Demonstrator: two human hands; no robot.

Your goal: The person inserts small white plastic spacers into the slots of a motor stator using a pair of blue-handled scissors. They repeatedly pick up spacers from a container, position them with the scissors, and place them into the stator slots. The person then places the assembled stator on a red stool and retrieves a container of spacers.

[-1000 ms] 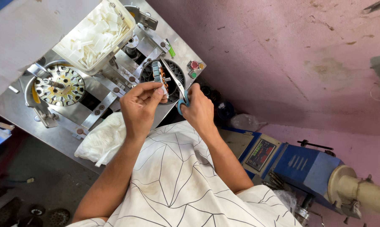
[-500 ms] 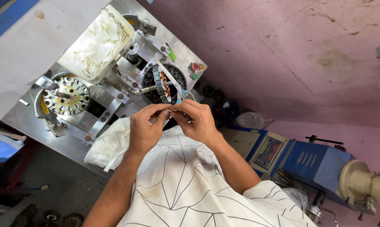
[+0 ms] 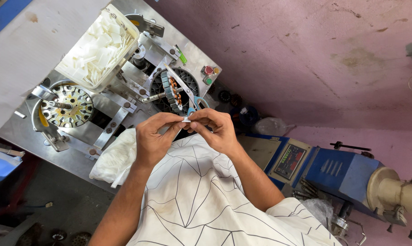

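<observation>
The upper right of the view is filled by a bare pink wall [image 3: 306,59], and open room is left there. To the left, a metal machine table [image 3: 28,136] is crowded with fixtures up to its edges; a grey floor is seen below its near edge. A blue machine [image 3: 338,171] with a small control panel is placed at the lower right, close beside the right forearm. On the table, a clear tub of white paper slips [image 3: 99,48] is set at the far side, a round slotted stator plate [image 3: 68,105] is held in a fixture at the left, and a stator with copper windings [image 3: 173,93] is mounted upright near the middle. A white cloth bag [image 3: 115,157] is hung at the table's near edge.

A small white slip [image 3: 186,119] is held between both hands, just in front of the wound stator and above the white patterned garment. It is pinched from the left by the left hand [image 3: 153,139], thumb and forefinger pressed together on it. It is also pinched by the right hand [image 3: 217,130], in which scissors with light blue handles [image 3: 194,101] are carried, blades pointed away toward the table. Both forearms are bent inward toward the chest.
</observation>
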